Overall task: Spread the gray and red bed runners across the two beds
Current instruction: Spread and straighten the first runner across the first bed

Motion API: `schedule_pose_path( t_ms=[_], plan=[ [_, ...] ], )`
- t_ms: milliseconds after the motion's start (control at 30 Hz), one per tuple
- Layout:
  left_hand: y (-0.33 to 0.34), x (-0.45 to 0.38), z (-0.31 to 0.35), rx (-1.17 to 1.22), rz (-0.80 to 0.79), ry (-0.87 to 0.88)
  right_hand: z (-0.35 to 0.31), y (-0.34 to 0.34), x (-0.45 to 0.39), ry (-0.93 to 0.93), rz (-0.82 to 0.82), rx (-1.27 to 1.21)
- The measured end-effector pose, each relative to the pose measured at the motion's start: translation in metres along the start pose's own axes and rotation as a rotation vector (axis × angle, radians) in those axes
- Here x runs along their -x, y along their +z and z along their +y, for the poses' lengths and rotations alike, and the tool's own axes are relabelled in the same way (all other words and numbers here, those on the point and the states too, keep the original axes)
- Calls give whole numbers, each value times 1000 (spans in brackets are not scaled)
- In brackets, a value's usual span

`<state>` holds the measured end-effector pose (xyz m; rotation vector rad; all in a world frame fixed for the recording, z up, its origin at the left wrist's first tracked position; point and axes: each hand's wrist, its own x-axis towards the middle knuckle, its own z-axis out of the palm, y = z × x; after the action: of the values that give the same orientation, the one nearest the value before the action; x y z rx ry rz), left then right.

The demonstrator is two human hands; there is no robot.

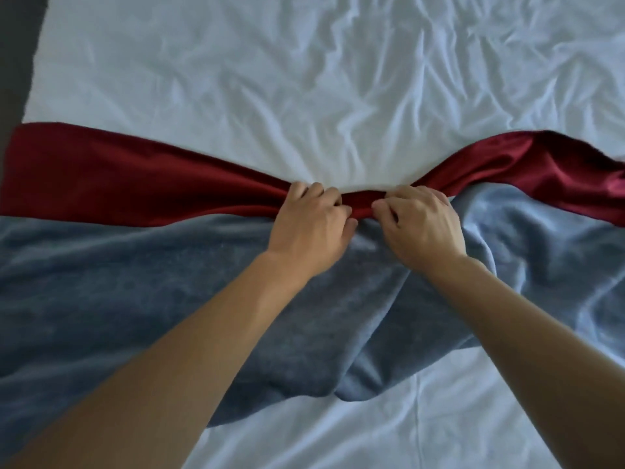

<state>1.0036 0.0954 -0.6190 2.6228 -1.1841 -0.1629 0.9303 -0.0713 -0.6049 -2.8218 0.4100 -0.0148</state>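
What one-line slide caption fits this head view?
Both hands, left hand and right hand, pinch the bunched middle of the red bed runner above the gray bed runner.

Two bare forearms enter from the bottom edge, one from the lower left corner, one from the lower right. No sleeves, cuffs or fabric on either, uncovered from wrist to frame edge. Left hand [309, 228] and right hand [421, 226] are both ungloved. Wrists bare, with neither a watch nor a band; fingers seen from the back show no rings. Knuckles and tendon lines stand out on the back of each hand. Fingernails, where visible on the left hand, look short and unpainted. Forearms are slim and smooth, with little visible hair. Nothing above the forearms is in view.
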Motion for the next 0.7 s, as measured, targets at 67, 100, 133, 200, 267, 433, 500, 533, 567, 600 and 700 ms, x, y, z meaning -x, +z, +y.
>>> schedule_pose_path(
  t_ms=[67,100,133,200,267,433,500,533,567,600,700],
  plan=[
    [-6,-8,-7,24,7,-31,-3,1,2,34,-10,7],
    [-9,-15,-11,31,20,-50,-4,1,-2,48,-5,21],
    [-13,-23,-15,36,34,-69,-4,-1,-7,62,-2,35],
    [-15,-37,-26,21,35,-94,-4,-3,-19,62,-3,62],
    [-15,-46,-33,-34,-8,-92,-2,-3,-28,46,-25,70],
    [-14,-54,-42,-96,-33,-55,4,2,-45,0,-86,122],
    [-16,-60,-47,-89,18,-56,6,3,-51,-10,-67,130],
    [-18,-67,-50,-89,51,-59,7,3,-57,-20,-38,125],
    [-21,-76,-55,-96,83,-67,6,1,-67,-33,-6,122],
    [-23,-87,-62,-110,108,-82,6,0,-81,-45,25,125],
    [-27,-122,-87,-123,119,-153,12,-5,-137,-57,52,176]
  ],
)
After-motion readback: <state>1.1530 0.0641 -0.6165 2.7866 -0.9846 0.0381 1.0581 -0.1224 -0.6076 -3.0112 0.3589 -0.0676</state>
